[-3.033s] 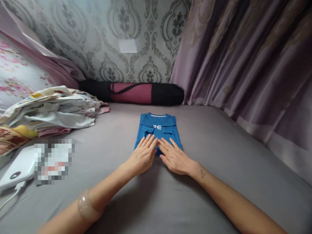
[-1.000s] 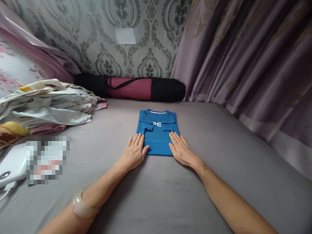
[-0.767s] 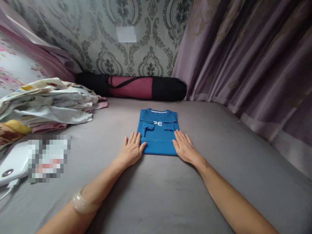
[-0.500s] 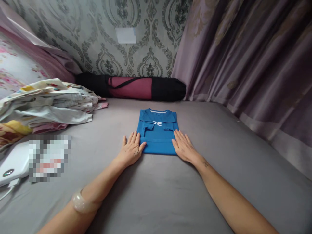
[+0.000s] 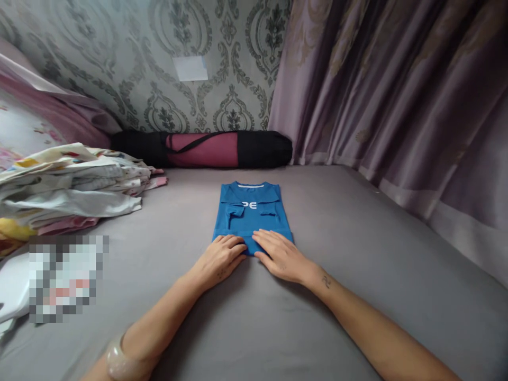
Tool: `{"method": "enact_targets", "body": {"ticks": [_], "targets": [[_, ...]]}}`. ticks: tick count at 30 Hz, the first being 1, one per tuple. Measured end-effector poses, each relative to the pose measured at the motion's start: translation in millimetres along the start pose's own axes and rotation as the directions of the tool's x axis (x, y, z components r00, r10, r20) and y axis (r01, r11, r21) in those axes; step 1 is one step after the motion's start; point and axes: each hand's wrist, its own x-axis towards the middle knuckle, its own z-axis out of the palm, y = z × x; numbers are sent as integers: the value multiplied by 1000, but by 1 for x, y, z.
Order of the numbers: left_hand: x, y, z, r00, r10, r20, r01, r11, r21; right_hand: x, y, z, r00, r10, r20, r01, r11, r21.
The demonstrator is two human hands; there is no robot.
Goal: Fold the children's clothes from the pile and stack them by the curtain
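Note:
A blue T-shirt [image 5: 253,219] lies folded on the grey sheet, its white-edged neckline at the far end. Both sleeves are turned inward over the front, partly covering white lettering. A band of fabric is folded up along the near edge. My left hand [image 5: 223,257] rests on the near left corner of that band, fingers lightly bent and palm down. On the right part of the band, my right hand [image 5: 281,255] lies flat with its fingers stretched out. The two hands are a small gap apart, and they hide the shirt's near corners.
A heap of light patterned clothes [image 5: 75,182] is on the left. In front of it are a white device [image 5: 16,280] and a blurred-out item [image 5: 69,280]. A black and maroon long bag [image 5: 204,150] lies along the wall, with purple curtains [image 5: 337,79] to the right.
Both hands have moved inward from the shirt's side edges onto its near folded band, closer together. The view has shifted slightly; the shirt's folds look the same.

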Motion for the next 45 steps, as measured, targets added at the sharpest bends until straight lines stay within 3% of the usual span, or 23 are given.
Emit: {"method": "enact_targets", "body": {"ticks": [4, 7, 11, 15, 20, 28, 35, 45], "targets": [[3, 2, 0, 999, 26, -27, -25, 999, 31, -2, -5, 5, 1000, -9, 20, 9, 1000, -15], [4, 2, 3, 997, -23, -70, 25, 999, 27, -1, -2, 6, 1000, -15, -5, 15, 999, -47], [6, -1, 6, 986, -113, -119, 113, 994, -3, 1, 12, 8, 999, -33, -29, 29, 994, -107], [3, -4, 5, 994, -79, -77, 81, 997, 20, -1, 35, 7, 999, -20, -45, 14, 991, -131], [-3, -13, 1, 995, -68, -74, 74, 994, 84, -4, 50, -6, 998, 51, -31, -53, 994, -93], [-13, -34, -8, 972, -199, -125, 201, 980, 2, -8, 58, -26, 995, 100, 21, -99, 993, -57], [-18, -36, -30, 989, -111, -100, 110, 994, -8, -10, 41, -54, 990, 84, 109, -75, 994, -83], [-42, -12, -85, 991, -56, 121, 81, 973, -215, -37, -4, -99, 951, 21, 307, -18, 1000, -15]]}}
